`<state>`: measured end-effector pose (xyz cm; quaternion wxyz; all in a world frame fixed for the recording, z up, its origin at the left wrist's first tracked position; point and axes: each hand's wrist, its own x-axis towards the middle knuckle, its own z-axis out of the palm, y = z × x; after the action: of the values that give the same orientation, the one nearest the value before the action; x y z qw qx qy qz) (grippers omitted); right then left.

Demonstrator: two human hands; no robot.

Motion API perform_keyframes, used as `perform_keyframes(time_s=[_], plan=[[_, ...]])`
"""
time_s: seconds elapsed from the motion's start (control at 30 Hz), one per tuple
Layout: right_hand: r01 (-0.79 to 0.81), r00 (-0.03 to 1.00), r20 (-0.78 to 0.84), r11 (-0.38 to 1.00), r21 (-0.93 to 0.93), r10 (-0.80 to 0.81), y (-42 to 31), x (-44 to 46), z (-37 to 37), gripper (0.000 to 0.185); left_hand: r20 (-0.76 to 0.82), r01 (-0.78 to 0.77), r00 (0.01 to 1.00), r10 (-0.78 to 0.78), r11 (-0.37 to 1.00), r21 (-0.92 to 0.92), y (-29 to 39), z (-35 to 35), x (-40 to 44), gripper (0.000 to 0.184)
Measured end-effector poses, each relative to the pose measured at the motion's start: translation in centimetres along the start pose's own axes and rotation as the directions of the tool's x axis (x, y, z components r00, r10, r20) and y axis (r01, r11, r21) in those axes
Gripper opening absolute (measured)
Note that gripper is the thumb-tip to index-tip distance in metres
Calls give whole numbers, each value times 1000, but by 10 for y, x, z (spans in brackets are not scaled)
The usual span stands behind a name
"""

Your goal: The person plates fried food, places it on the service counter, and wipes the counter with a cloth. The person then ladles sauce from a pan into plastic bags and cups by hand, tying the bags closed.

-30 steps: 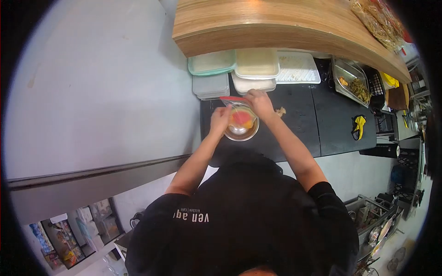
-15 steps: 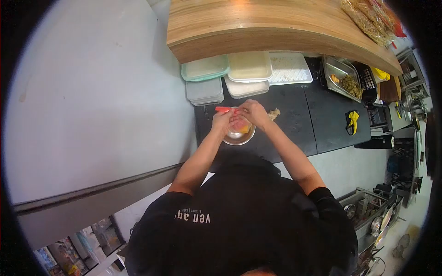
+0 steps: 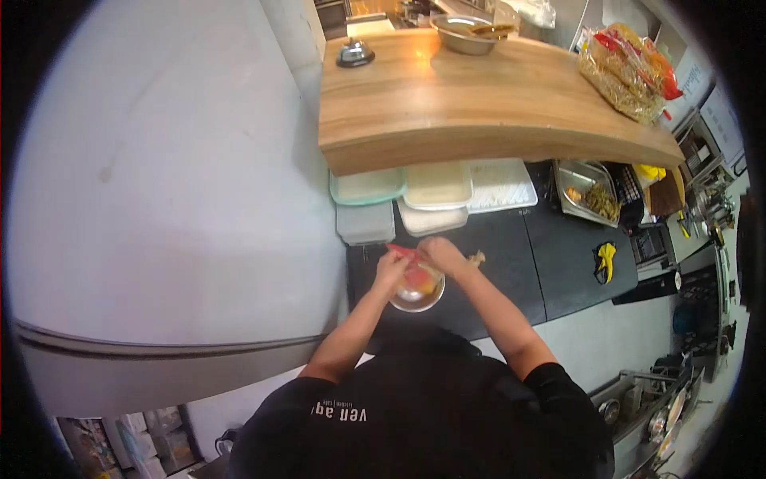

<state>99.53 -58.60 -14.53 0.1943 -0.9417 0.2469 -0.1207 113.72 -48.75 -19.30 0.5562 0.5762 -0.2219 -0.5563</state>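
Black table (image 3: 499,295) underlies the work, a steel bowl (image 3: 417,304) near its left edge, toward the near side. At the bowl a clear zip bag (image 3: 420,279) shows pink and orange in or through it; the left hand (image 3: 391,267) pinches its red-strip mouth, and the right hand (image 3: 439,253) seems clamped on the other end, fingertips blurred. Since half a second ago the view has tilted upward, but both hands remain at that mouth, so its handling continues. Plastic containers (image 3: 369,188) line the far edge; beyond, a wooden counter (image 3: 479,92) now reveals a call bell (image 3: 355,53)
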Motion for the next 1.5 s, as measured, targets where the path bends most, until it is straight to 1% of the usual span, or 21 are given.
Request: perform_keyframes(time_s=[0.13,0.23,0.3,0.4,0.53,0.6,0.63,0.67,0.73,0.8,0.83,0.9,0.93,1.0,1.1,1.13,1.2,1.33,1.4,1.43,1.5], plan=[[-51,998,33,999,15,51,-14,-3,-6,21,6,-33,999,33,992,119,-6,2,-1,9],[-33,998,-40,989,145,39,-18,-4,-11,24,-43,-88,994,98,979,181,11,13,-6,17],[-32,998,-49,967,251,46,-21,-5,-16,26,-15,319,948,-319,947,-42,46,30,-28,21],[-189,982,46,908,375,185,-27,-6,-23,26,68,297,954,-291,946,-127,28,30,-22,26],[-268,964,122,856,441,238,-19,-12,-16,29,132,232,968,-214,962,-147,-10,19,0,23],[-166,983,-43,963,211,179,-13,-16,-4,22,109,13,994,-22,996,87,-42,8,19,22],[-164,985,73,983,81,158,1,-13,6,18,63,-59,997,42,951,302,-31,13,10,20],[-149,967,203,988,-37,153,14,-10,17,17,31,-97,995,94,856,507,-14,17,0,18],[-160,975,166,986,49,150,7,-12,3,17,93,-230,962,257,578,783,-15,13,-3,17],[-237,971,51,964,123,232,3,-15,4,17,88,-185,982,166,764,618,0,18,-10,20],[-246,969,70,961,129,239,2,-19,10,17,82,-166,986,147,770,616,-8,17,-12,20],[-250,968,3,957,149,253,5,-15,11,17,26,34,999,-38,989,142,-9,19,-6,25],[-247,968,-1,958,145,250,4,-13,8,17,27,28,999,-32,990,141,3,24,-10,25],[-126,992,11,976,180,126,1,-14,5,16,32,252,966,-257,962,109,20,33,-18,27],[-126,991,53,989,81,122,-2,-14,6,16,133,315,928,-349,922,225,12,29,-5,28],[-128,991,54,988,82,123,0,-15,14,16,133,317,927,-351,921,225,8,27,-2,28],[-57,998,-31,995,-80,55,0,-14,27,15,129,82,976,-176,844,529,3,21,1,28],[-69,994,-89,997,-21,67,-12,-14,21,13,85,166,970,-229,874,456,7,14,2,28],[-245,939,239,969,-38,247,-14,-11,9,13,78,209,965,-250,914,347,9,15,-7,27],[-248,939,238,968,-37,249,-12,-12,12,13,80,209,965,-252,913,350,6,14,-9,27],[-125,976,168,988,-86,138,-2,-13,19,17,114,60,987,-109,926,373,-1,14,-9,28]])
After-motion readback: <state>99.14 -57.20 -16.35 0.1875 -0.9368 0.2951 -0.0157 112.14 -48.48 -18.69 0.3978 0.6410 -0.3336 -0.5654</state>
